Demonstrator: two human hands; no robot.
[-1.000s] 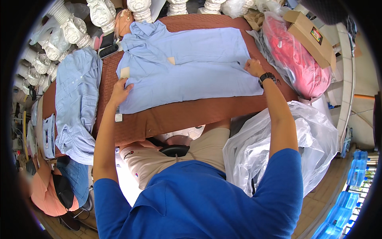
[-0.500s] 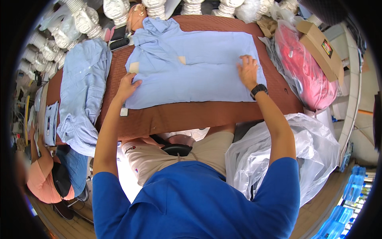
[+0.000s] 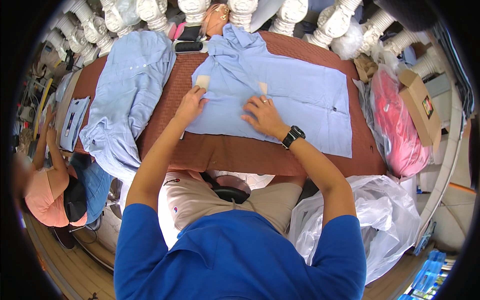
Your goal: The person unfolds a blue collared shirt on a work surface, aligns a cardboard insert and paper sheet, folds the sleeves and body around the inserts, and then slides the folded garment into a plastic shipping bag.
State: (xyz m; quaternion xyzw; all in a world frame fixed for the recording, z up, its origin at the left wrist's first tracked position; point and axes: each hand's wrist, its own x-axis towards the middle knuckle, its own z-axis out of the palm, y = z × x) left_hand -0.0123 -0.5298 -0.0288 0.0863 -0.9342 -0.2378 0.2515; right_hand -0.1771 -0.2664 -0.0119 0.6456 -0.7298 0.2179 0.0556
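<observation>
Hands rest low on the light-blue shirt, both loose and gripping nothing: the left hand lies at the shirt's left edge, thumb apart from the fingers, just beside a tan patch, while the right hand spreads its fingers over the middle of the cloth, near a second tan patch. The shirt lies spread on the brown-covered worktop directly before the person, its collar toward the far side and its body running off to the right. The step looks like smoothing the cloth, and it would go best with the left hand pressing lightly as an anchor while the right sweeps outward with a flat palm, so creases run to the edge rather than bunch. The gathered part below the collar probably needs the most care, and thin fabric like this may drag if pushed hard. Left of it lies another blue shirt, more rumpled; right, a red bundle in clear plastic sits beside a cardboard box. White balusters line the far edge, and a co-worker sits at the far left.
</observation>
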